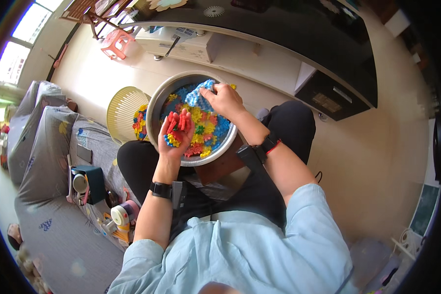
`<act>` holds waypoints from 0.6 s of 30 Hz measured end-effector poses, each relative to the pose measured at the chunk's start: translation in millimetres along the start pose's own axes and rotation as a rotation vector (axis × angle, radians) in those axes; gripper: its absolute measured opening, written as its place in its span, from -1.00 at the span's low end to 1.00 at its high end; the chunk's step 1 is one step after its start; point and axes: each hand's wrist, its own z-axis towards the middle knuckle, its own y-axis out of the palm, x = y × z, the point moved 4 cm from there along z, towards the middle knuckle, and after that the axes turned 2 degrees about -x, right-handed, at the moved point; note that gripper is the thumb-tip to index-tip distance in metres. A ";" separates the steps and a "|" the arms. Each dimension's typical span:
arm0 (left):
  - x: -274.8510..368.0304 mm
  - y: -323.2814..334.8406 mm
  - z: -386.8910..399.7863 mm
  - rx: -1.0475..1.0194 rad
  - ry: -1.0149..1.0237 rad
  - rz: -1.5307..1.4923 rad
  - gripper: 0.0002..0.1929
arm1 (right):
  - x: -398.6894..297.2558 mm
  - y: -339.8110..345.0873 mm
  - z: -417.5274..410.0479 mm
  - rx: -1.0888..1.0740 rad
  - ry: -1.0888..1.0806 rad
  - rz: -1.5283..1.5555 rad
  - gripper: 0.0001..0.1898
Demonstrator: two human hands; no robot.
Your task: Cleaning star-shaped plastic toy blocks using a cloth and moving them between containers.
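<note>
My left hand (183,144) is palm up over the near left side of a round metal basin (156,96). Several small plastic toy pieces (184,121) lie in its cupped palm, mostly red, with some yellow and blue. My right hand (226,100) pinches a crumpled blue-and-white cloth (199,96) above the far side of the basin. Inside the basin is a heap of plastic toy pieces (198,137) in yellow, red, blue and green, many with notched edges. The cloth and both hands hide part of the heap.
A pale yellow slatted plastic basket (122,110) with more toy pieces stands left of the basin. Ahead runs a low cabinet (257,62) with a black top. At left is a covered sofa (58,217) bearing a phone (84,153) and a dark storage box (95,183). A pink stool (118,44) stands farther off.
</note>
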 end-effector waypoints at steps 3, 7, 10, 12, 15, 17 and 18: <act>-5.7 -3.3 0.8 -0.006 -0.017 -0.016 -0.75 | -2.1 6.5 0.3 0.038 -0.216 0.439 -0.68; -1.6 -14.3 6.5 0.043 0.018 -0.006 -0.72 | -24.0 4.0 -14.2 0.036 -0.410 0.375 -0.70; 2.3 -20.5 8.0 0.036 -0.037 0.004 -0.69 | -44.6 25.3 -43.0 -0.216 -0.614 0.113 -0.50; -5.8 -16.2 4.8 -0.036 0.009 0.139 -0.64 | -47.1 42.7 -60.4 -0.373 -0.713 -0.026 -0.39; -7.1 -23.1 11.6 -0.190 0.055 0.166 -0.64 | -43.5 51.9 -61.5 -0.386 -0.858 -0.060 -0.46; -5.8 -36.3 17.0 -0.158 -0.022 0.089 -0.70 | -45.4 47.9 -51.1 -0.484 -0.647 0.300 -0.64; -3.6 -39.7 26.5 -0.360 0.000 0.188 -0.70 | -41.0 52.0 -51.2 -0.422 -0.666 0.450 -0.80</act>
